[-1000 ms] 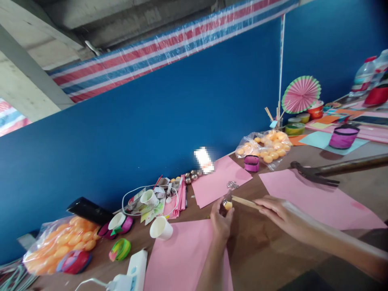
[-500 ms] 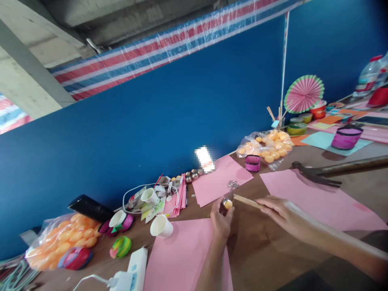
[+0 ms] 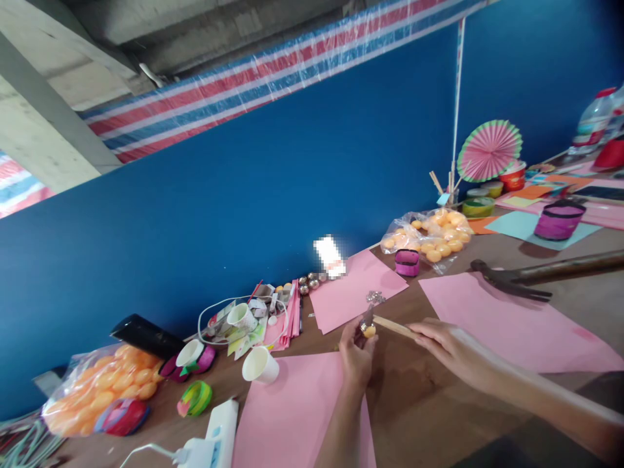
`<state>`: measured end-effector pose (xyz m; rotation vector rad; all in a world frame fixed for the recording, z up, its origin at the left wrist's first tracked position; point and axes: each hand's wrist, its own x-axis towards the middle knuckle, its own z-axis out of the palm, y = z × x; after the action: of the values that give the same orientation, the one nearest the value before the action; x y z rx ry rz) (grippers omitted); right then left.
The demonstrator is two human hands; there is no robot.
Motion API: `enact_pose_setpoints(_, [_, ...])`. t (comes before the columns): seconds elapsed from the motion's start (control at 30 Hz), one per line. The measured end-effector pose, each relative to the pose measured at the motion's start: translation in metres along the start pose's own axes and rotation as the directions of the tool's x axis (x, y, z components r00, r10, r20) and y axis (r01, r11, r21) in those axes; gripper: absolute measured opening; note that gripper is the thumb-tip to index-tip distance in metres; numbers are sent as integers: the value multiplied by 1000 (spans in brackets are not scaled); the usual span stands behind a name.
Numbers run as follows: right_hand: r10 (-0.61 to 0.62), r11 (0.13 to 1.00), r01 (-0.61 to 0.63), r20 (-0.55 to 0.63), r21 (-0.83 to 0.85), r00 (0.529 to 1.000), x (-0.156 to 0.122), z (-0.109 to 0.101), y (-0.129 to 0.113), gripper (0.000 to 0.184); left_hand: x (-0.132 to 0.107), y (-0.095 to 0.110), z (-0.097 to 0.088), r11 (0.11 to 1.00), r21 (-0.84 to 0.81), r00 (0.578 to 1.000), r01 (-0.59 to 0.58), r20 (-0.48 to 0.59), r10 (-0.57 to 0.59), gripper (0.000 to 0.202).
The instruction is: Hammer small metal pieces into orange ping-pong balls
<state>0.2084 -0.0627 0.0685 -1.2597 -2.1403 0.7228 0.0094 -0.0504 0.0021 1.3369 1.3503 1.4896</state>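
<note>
The left hand [image 3: 357, 354] clasps a yellow ball [image 3: 370, 331]. To its right, the right hand [image 3: 441, 341] is closed around a small hammer [image 3: 396, 326], whose handle slants left and far, head at the ball; contact is unclear.

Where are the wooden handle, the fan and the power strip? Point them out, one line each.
Wooden handle [image 3: 394, 326]: head view, middle of its bare shaft.
Fan [image 3: 489, 151]: head view, centre of its pleated face.
Power strip [image 3: 223, 420]: head view, its white top.
</note>
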Motion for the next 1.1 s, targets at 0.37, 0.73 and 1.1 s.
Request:
enact_pose_setpoints(0.37, [-14,1000,14,-5,-13,1000,1,0,0,33,2,-11,-2,984,126,989,-125,-66,134,39])
enact_pose_setpoints(0.73, [-34,999,34,-16,13,999,2,3,-1,33,1,-13,0,999,34,998,-38,-57,40,39])
enact_pose_setpoints(1.1, [0,999,2,-44,37,999,2,-7,-4,29,3,-4,-1,962,-233,988,143,-19,-151,43])
